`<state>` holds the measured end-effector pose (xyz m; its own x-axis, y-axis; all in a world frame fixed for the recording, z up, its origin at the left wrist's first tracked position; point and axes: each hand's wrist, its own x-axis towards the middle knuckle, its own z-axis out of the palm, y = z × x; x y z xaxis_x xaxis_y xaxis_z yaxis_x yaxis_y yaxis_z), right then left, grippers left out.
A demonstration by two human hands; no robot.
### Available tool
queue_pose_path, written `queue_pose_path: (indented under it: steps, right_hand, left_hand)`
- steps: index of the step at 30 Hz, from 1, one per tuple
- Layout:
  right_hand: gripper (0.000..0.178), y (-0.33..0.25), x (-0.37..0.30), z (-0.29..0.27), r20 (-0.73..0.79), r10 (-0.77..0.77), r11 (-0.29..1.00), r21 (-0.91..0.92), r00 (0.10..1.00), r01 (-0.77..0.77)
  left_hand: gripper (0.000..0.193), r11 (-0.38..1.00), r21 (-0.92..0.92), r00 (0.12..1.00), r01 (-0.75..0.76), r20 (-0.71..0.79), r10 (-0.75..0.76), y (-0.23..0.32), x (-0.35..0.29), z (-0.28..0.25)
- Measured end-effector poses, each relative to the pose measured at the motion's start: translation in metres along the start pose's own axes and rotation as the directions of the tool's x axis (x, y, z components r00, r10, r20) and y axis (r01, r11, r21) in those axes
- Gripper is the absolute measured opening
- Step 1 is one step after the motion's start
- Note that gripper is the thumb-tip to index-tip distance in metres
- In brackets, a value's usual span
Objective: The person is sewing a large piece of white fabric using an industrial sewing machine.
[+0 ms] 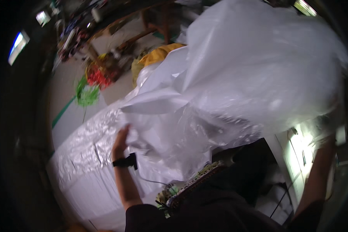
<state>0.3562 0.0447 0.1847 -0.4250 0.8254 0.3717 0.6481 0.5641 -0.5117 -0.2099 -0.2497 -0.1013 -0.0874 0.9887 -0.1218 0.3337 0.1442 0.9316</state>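
Observation:
A large translucent white plastic sheet (236, 73) billows across the middle and right, its folds blurred by motion. My left hand (121, 142), with a black band (125, 161) at the wrist, is against the sheet's left part; its fingers are smeared and partly lost in the folds. At the far right my right forearm (320, 174) reaches up to the sheet's raised right side. The plastic and blur cover most of that hand, so its fingers do not show. Beneath the sheet lies a wide, crinkled, shiny white plastic-covered surface (85, 154).
Green strands (87, 94) and a red tangled bundle (100, 77) lie on the floor at the upper left. Beside the sheet is a yellow-orange cloth or bag (158, 54). A wooden frame (154, 29) stands behind. Bright light (297, 150) shows beside my right forearm.

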Motion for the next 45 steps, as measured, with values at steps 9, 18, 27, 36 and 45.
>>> queue_pose_path:
  steps: [9,18,27,36,45]
  right_hand:
    - [0.026,-0.135,-0.072,0.213,0.536,-0.31,0.517,0.788,0.785,-0.334]
    - [0.027,-0.08,-0.02,0.206,0.372,-0.153,0.76,0.637,0.915,-0.132]
    - [0.041,-0.124,-0.101,0.092,0.06,-0.361,0.61,0.77,0.931,0.187]
    - [0.06,-0.156,-0.102,0.198,0.524,-0.171,0.916,0.397,0.834,-0.062]
    - [0.092,-0.148,-0.133,0.133,-0.098,-0.408,0.789,0.462,0.908,0.405]
  left_hand:
    - [0.048,0.884,0.361,0.825,-0.298,-0.369,0.429,0.3,-0.011,-0.098]
    - [0.059,0.734,0.295,0.386,-0.611,-0.698,0.603,0.404,0.009,-0.178]
    - [0.056,0.352,-0.056,0.345,-0.934,-0.383,0.857,0.52,0.028,-0.099]
    - [0.039,0.374,0.883,-0.169,0.284,-0.338,0.926,0.552,-0.053,-0.062]
    - [0.049,0.39,0.6,-0.038,-0.698,-0.575,0.817,0.546,-0.047,-0.049]
